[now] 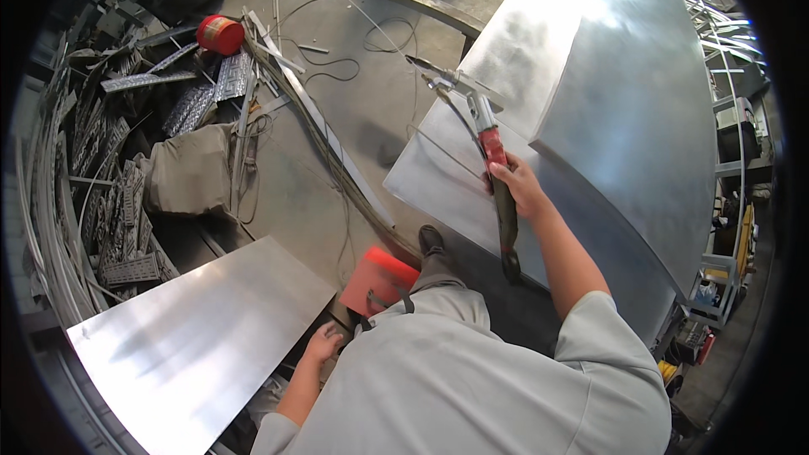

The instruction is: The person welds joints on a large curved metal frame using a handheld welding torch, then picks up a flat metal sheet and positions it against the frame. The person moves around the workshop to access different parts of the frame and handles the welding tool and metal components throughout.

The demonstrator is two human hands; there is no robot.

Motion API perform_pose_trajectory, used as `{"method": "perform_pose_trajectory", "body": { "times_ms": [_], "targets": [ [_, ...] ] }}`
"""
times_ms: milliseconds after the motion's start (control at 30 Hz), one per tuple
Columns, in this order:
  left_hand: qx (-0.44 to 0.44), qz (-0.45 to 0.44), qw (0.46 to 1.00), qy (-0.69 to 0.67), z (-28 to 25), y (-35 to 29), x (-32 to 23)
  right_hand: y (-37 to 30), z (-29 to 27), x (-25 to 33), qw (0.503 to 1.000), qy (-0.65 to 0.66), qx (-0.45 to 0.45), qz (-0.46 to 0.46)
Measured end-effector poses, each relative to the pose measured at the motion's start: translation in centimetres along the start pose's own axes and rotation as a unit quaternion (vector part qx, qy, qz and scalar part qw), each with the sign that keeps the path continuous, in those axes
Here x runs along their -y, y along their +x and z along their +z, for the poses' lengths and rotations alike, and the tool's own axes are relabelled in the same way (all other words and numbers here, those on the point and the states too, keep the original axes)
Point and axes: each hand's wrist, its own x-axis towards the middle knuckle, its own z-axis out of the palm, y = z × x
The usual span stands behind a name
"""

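Right hand: the right hand (pixel 521 184) had its grip wrapped around the red handle (pixel 493 148) of a silver-headed tool (pixel 480 109).
Tool position: it was held above the large metal sheets (pixel 636 109) on the right; whether its head touched them could not be told.
Dark sleeve: a thick dark sleeve (pixel 506 215) ran from the handle, down past the hand.
Left hand: the left hand (pixel 323 343) was near the blurred red object (pixel 379 281) and the loose sheet (pixel 202 329), fingers curled; whether its grip held anything could not be told.
Cable hazard: the cable bundle (pixel 337 170) crossed the floor near the shoe (pixel 431 239), so a step could have caught it, probably jerking the tool.
Sheet hazard: a slip of the wrist might have scratched the metal, and bare skin could have been cut on an edge.
Writing: a pale label showed on the red bucket (pixel 221 34); its lettering was too small to tell.
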Motion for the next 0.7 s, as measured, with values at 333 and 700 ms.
{"method": "perform_pose_trajectory", "body": {
  "times_ms": [333,700],
  "targets": [
    [0.151,0.331,0.931,-0.039,9.7,-6.9,-32.5,-9.5,3.9,0.0,0.999,-0.009,0.031,-0.013],
    [0.101,0.264,0.959,0.027,12.8,-4.4,-28.9,-3.6,0.6,-2.8,0.994,-0.061,-0.085,0.014]
  ]
}}
